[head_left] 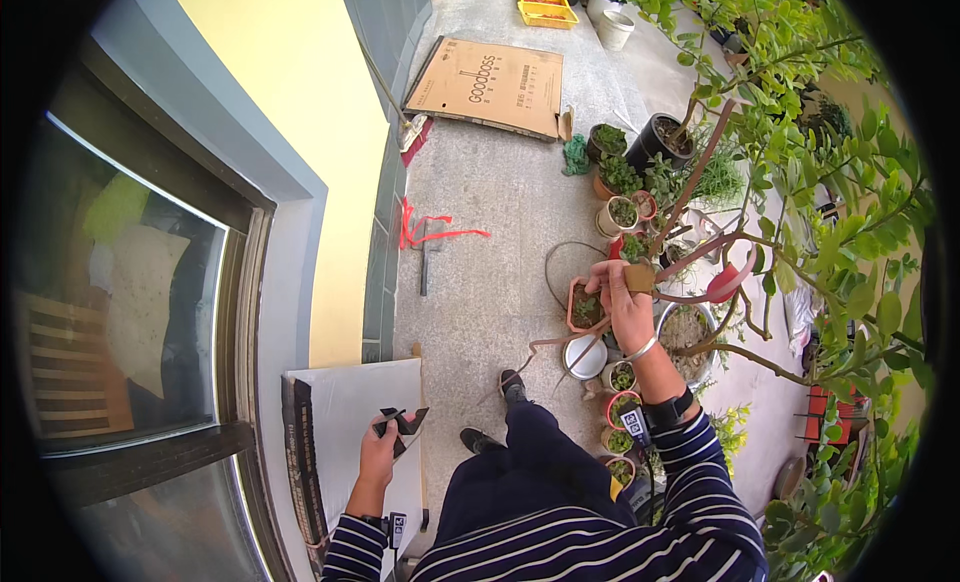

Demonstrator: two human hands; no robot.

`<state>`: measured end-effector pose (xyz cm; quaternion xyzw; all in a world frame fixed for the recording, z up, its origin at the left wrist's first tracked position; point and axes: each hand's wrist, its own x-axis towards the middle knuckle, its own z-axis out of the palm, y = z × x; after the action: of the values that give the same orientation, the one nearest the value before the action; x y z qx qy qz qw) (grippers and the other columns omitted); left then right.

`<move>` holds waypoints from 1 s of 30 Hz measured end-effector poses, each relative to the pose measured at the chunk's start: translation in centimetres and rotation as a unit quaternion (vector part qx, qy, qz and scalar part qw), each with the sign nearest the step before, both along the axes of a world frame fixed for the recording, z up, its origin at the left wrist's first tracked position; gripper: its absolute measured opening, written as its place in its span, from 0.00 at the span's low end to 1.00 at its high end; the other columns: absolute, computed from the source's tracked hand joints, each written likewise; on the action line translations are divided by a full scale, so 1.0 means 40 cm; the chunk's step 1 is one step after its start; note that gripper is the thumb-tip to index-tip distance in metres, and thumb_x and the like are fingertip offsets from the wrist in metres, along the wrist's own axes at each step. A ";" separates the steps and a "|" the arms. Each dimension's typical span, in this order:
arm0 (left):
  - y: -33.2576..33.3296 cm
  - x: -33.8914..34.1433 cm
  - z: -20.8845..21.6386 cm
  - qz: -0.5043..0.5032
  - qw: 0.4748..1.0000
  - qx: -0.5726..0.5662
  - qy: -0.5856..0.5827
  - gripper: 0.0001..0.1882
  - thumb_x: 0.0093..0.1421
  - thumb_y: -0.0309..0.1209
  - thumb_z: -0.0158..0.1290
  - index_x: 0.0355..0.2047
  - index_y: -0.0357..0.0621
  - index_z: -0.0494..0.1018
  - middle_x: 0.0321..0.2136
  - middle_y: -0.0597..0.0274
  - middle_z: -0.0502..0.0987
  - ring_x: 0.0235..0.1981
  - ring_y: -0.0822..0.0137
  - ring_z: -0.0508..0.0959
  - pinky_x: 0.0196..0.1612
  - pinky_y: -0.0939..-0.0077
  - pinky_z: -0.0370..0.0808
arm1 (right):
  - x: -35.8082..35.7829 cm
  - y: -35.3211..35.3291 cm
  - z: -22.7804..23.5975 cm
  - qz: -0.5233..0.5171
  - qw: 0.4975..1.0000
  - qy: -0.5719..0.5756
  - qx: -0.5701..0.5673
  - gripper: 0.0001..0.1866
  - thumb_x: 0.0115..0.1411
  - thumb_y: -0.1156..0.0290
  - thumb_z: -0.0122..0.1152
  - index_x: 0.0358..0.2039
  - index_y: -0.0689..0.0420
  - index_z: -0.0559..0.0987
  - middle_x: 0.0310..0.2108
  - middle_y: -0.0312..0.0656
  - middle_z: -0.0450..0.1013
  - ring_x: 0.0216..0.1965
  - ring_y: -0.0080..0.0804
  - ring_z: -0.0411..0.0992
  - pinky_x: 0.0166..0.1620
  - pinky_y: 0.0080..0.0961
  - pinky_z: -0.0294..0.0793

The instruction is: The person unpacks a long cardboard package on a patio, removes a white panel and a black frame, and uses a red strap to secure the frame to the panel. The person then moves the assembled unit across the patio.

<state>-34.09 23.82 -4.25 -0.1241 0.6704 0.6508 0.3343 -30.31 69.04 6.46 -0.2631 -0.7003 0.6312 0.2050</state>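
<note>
My left hand, low and left of my legs, is closed on a dark angular object with a thin black bar; its exact kind is unclear. My right hand is stretched out over the potted plants. Its fingers are closed around a small brown block-like piece, whose kind I cannot make out. Brownish strips or stems run out below that hand toward my feet. Past the hand, among the branches of a leafy shrub, hangs a pinkish-red curved strip.
Small potted plants line the right side, with a white round lid among them. A hammer-like tool and red ribbon lie on the floor. Flat cardboard box ahead; white panel beside the left wall; yellow trays farther off.
</note>
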 end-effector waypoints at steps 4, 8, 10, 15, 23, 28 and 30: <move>0.053 -0.153 0.011 -0.002 0.999 -0.024 0.032 0.10 0.70 0.32 0.46 0.45 0.38 0.68 0.44 0.55 0.81 0.28 0.77 0.69 0.36 0.82 0.69 | -0.051 0.137 0.088 -0.042 0.995 0.049 0.076 0.21 0.74 0.55 0.41 0.42 0.59 0.76 0.28 0.34 0.74 0.20 0.12 0.56 0.23 0.13 0.54; 0.191 -0.355 0.044 -0.033 0.996 -0.017 0.079 0.10 0.70 0.33 0.45 0.43 0.38 0.70 0.44 0.55 0.81 0.29 0.77 0.70 0.37 0.81 0.69 | -0.138 0.280 0.132 -0.064 0.989 0.086 0.099 0.21 0.74 0.56 0.41 0.43 0.60 0.76 0.28 0.34 0.74 0.20 0.12 0.55 0.23 0.12 0.53; 0.287 -0.459 0.061 -0.026 0.995 -0.012 0.094 0.11 0.71 0.33 0.45 0.45 0.38 0.71 0.44 0.55 0.81 0.32 0.76 0.73 0.39 0.80 0.70 | -0.199 0.365 0.153 -0.075 0.991 0.084 0.073 0.19 0.74 0.58 0.41 0.43 0.59 0.76 0.28 0.33 0.73 0.21 0.11 0.55 0.24 0.12 0.53; 0.485 -0.675 0.111 0.008 0.997 -0.023 0.077 0.14 0.71 0.35 0.45 0.51 0.39 0.69 0.43 0.54 0.82 0.36 0.72 0.78 0.37 0.80 0.73 | -0.412 0.603 0.219 -0.079 0.983 0.096 0.134 0.18 0.75 0.60 0.40 0.43 0.59 0.75 0.29 0.33 0.73 0.21 0.12 0.55 0.25 0.13 0.55; 0.666 -0.989 0.097 0.096 0.995 0.014 0.031 0.10 0.71 0.29 0.44 0.45 0.34 0.67 0.38 0.46 0.79 0.39 0.57 0.82 0.42 0.62 0.83 | -0.774 0.884 0.183 -0.047 0.975 0.051 0.210 0.16 0.73 0.63 0.43 0.41 0.61 0.77 0.27 0.34 0.73 0.25 0.16 0.64 0.31 0.17 0.64; 0.732 -1.234 0.055 0.089 0.995 -0.015 0.039 0.11 0.71 0.34 0.45 0.40 0.38 0.68 0.31 0.50 0.81 0.22 0.68 0.75 0.23 0.79 0.70 | -1.000 1.018 0.095 -0.015 0.957 0.003 0.288 0.16 0.73 0.61 0.44 0.40 0.61 0.76 0.26 0.37 0.73 0.30 0.24 0.71 0.37 0.24 0.69; 0.785 -1.367 0.040 0.074 0.996 -0.015 0.038 0.11 0.71 0.35 0.45 0.39 0.40 0.69 0.29 0.52 0.82 0.21 0.70 0.73 0.22 0.80 0.66 | -1.067 1.070 0.069 -0.029 0.956 -0.025 0.292 0.17 0.73 0.61 0.44 0.40 0.61 0.76 0.25 0.38 0.74 0.30 0.25 0.71 0.37 0.25 0.70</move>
<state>-88.77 55.23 -2.66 -0.1536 0.6812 0.6678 0.2578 -73.01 111.85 9.21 -0.2281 -0.8508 0.3863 0.2736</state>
